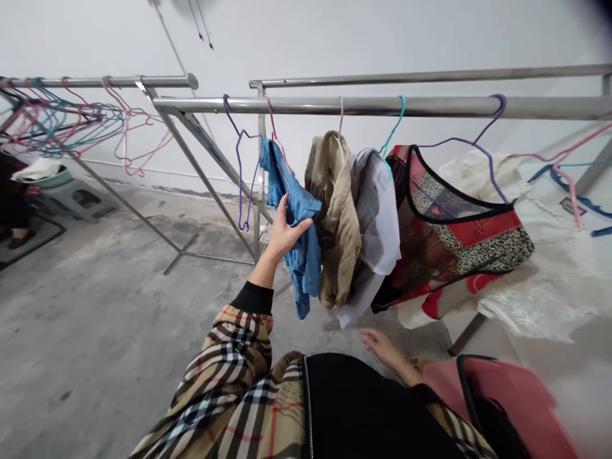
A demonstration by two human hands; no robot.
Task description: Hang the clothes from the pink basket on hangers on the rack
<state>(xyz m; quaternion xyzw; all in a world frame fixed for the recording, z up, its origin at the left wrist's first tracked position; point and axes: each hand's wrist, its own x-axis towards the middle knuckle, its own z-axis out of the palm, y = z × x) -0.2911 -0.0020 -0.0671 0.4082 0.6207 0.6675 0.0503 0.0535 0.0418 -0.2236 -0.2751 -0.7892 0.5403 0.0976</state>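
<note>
While the left hand [285,231] clenches a blue shirt [305,268] on the rail [382,106], the right hand [385,349] hangs lower — fingers open, holding nothing.

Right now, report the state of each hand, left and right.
Left hand: closed, holding a blue garment.
Right hand: open, holding nothing.

We see glossy steel rails [382,106], plastic-coated wire hangers [238,178], a matt denim shirt [306,268] and a rough concrete floor [95,319].
</note>
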